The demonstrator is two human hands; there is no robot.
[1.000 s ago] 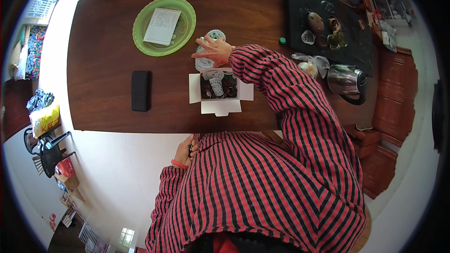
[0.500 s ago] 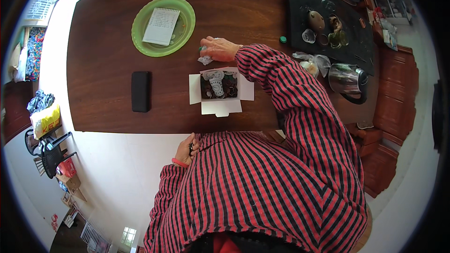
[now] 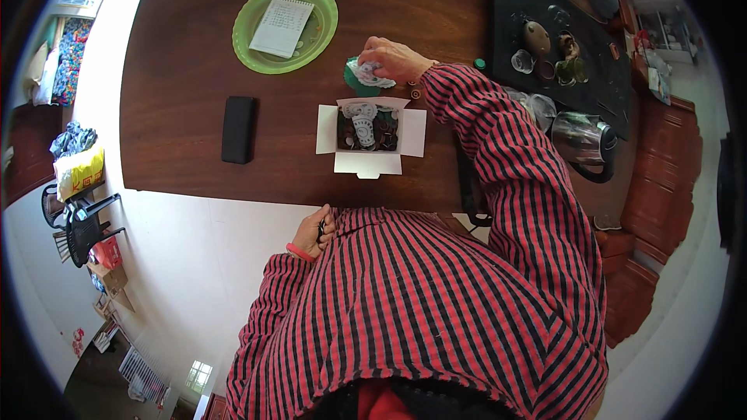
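A dark wooden bench (image 3: 179, 70) fills the view above a pale floor. On it, just beyond the small open white box (image 3: 371, 136), the right hand (image 3: 393, 58) pinches a crumpled white patterned packet (image 3: 369, 75) against a green round piece beneath it; its fingers are closed on the packet. Holding it by the edge and lifting straight should keep it from snagging. The left hand (image 3: 313, 235) rests loosely curled near the body, perhaps around something small and dark. A black phone (image 3: 238, 129) lies left of the box, and a green plate (image 3: 286, 25) with a notepad sits farther off.
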